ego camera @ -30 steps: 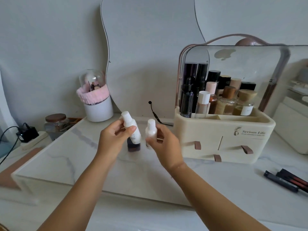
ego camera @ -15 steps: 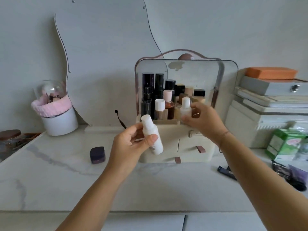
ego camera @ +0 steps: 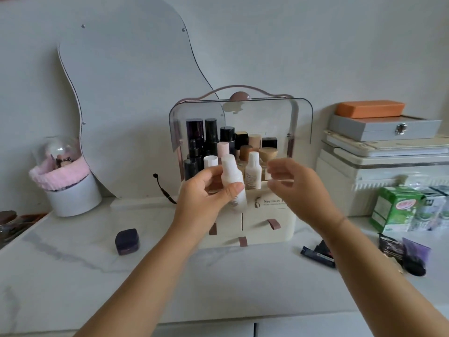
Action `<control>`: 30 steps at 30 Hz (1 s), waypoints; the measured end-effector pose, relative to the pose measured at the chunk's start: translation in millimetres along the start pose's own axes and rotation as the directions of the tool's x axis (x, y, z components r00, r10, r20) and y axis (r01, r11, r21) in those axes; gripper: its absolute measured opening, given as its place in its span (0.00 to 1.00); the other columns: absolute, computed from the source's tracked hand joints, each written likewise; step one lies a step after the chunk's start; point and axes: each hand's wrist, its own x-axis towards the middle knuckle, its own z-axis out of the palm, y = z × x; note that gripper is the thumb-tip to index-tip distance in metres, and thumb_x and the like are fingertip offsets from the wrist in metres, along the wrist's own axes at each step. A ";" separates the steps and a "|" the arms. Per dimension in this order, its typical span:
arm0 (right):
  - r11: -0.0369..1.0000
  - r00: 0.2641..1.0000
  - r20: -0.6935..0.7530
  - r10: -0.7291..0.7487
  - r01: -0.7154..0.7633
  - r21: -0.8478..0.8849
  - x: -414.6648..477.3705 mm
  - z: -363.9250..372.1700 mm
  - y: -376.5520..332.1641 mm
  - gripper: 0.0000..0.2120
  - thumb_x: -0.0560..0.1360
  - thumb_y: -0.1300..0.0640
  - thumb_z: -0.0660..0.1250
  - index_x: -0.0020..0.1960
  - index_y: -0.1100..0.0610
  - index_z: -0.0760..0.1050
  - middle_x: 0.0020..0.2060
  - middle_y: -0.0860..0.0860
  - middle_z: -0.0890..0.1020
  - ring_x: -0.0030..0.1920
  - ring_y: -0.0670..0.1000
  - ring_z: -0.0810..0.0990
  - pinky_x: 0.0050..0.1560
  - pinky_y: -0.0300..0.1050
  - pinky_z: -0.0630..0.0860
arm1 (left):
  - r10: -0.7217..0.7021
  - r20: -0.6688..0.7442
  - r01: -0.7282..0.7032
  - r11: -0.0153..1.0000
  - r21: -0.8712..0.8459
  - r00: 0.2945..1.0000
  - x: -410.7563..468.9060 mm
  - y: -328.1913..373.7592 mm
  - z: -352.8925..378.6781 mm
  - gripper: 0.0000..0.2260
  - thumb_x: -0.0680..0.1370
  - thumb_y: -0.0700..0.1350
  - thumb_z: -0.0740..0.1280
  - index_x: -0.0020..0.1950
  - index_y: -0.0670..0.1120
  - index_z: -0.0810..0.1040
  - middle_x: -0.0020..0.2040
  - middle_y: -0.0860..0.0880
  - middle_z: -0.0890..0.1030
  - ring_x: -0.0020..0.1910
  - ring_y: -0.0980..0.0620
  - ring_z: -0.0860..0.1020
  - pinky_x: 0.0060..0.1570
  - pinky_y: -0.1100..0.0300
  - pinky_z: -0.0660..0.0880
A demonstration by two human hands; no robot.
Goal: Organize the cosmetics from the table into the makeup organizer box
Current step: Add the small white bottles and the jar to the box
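My left hand (ego camera: 204,193) grips a white bottle (ego camera: 232,181) upright in front of the cream makeup organizer box (ego camera: 264,229). A second white bottle (ego camera: 253,172) stands in the box's front row among several dark and tan bottles, under the raised clear lid (ego camera: 243,113). Just right of that bottle, my right hand (ego camera: 294,183) hovers with fingers apart, holding nothing. On the marble table (ego camera: 73,263), a dark purple compact (ego camera: 127,240) lies to the left of the box. Dark tubes (ego camera: 318,254) lie to the right of the box.
A wavy mirror (ego camera: 126,105) leans on the wall behind. A white cup with a pink band (ego camera: 68,188) stands at the left. Stacked cases (ego camera: 384,152), green packets (ego camera: 396,207) and dark sachets (ego camera: 403,254) fill the right side.
My right hand set its white bottle into the box's front row and let go, drawing back slightly. My left hand carried its bottle up toward the box.
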 end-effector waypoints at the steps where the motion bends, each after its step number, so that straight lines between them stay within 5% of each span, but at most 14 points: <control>1: 0.997 0.998 0.056 -0.011 0.007 0.081 -9.5 -3.3 -2.6 0.18 0.73 0.61 0.68 0.61 0.52 0.74 0.51 0.44 0.81 0.53 0.41 0.79 0.59 0.41 0.77 | 0.009 0.003 -0.010 1.000 0.010 1.000 2.5 2.4 4.9 0.13 0.69 0.48 0.75 0.51 0.60 0.79 0.47 0.62 0.84 0.46 0.64 0.81 0.42 0.72 0.74; 5: 0.991 0.979 0.201 -0.046 0.019 0.136 -30.7 -1.8 -9.7 0.16 0.71 0.56 0.72 0.58 0.51 0.75 0.47 0.44 0.83 0.49 0.42 0.81 0.52 0.39 0.78 | 0.052 0.007 -0.052 0.995 0.082 0.999 7.3 10.7 30.3 0.15 0.67 0.52 0.76 0.53 0.59 0.79 0.46 0.62 0.83 0.45 0.67 0.80 0.41 0.75 0.72; 11: 0.998 0.998 -0.021 -0.058 0.057 -0.038 -17.4 -4.7 6.7 0.09 0.70 0.49 0.71 0.48 0.52 0.80 0.41 0.46 0.83 0.44 0.46 0.79 0.44 0.40 0.74 | 0.119 0.125 -0.149 0.952 0.269 0.985 2.2 -1.1 43.8 0.23 0.72 0.54 0.72 0.66 0.57 0.72 0.62 0.62 0.76 0.61 0.68 0.71 0.56 0.76 0.65; 13: 0.996 0.993 -0.118 -0.014 0.004 -0.087 -5.5 -7.0 16.5 0.10 0.70 0.49 0.71 0.47 0.55 0.79 0.41 0.49 0.81 0.44 0.49 0.78 0.45 0.44 0.74 | 0.159 0.176 -0.223 0.864 0.452 0.972 -5.0 -14.3 40.9 0.25 0.74 0.54 0.69 0.70 0.55 0.68 0.65 0.61 0.71 0.63 0.72 0.64 0.60 0.78 0.57; 15: 0.993 0.987 -0.159 0.027 -0.044 -0.106 5.6 -7.4 23.5 0.12 0.71 0.49 0.70 0.47 0.57 0.78 0.42 0.51 0.82 0.44 0.52 0.79 0.47 0.51 0.77 | 0.192 0.209 -0.281 0.751 0.597 0.959 -9.6 -28.1 38.6 0.24 0.76 0.52 0.67 0.71 0.52 0.68 0.68 0.57 0.71 0.66 0.65 0.64 0.64 0.72 0.55; 18: 0.995 0.990 -0.125 0.068 -0.077 -0.067 18.1 -4.5 28.9 0.12 0.71 0.50 0.69 0.50 0.56 0.75 0.42 0.51 0.82 0.43 0.52 0.81 0.47 0.54 0.80 | 0.233 0.246 -0.339 0.652 0.679 0.941 -10.8 -43.3 36.4 0.23 0.76 0.49 0.67 0.71 0.47 0.70 0.70 0.53 0.70 0.71 0.53 0.65 0.71 0.62 0.55; 21: 0.985 0.994 -0.037 0.103 -0.107 -0.138 30.0 -2.8 31.3 0.13 0.71 0.52 0.69 0.52 0.56 0.73 0.43 0.51 0.82 0.44 0.52 0.81 0.48 0.55 0.80 | 0.287 0.260 -0.383 0.575 0.723 0.922 -12.2 -52.3 35.5 0.25 0.76 0.48 0.68 0.71 0.45 0.69 0.70 0.51 0.71 0.70 0.51 0.66 0.72 0.53 0.57; 25: 0.971 0.989 0.031 0.145 -0.136 -0.199 39.3 -2.5 30.9 0.15 0.71 0.50 0.69 0.52 0.57 0.73 0.44 0.52 0.81 0.45 0.54 0.81 0.52 0.56 0.78 | 0.308 0.275 -0.396 0.465 0.792 0.911 -10.9 -59.2 32.1 0.26 0.75 0.47 0.69 0.71 0.44 0.68 0.68 0.49 0.73 0.68 0.48 0.70 0.71 0.51 0.59; 30: 0.971 0.992 0.066 0.109 -0.092 -0.220 41.6 -2.5 30.5 0.14 0.71 0.48 0.69 0.51 0.56 0.75 0.43 0.53 0.81 0.45 0.54 0.80 0.51 0.56 0.79 | 0.329 0.263 -0.400 0.481 0.780 0.907 -8.5 -63.9 32.2 0.25 0.74 0.46 0.69 0.70 0.45 0.70 0.66 0.49 0.74 0.65 0.48 0.70 0.68 0.51 0.63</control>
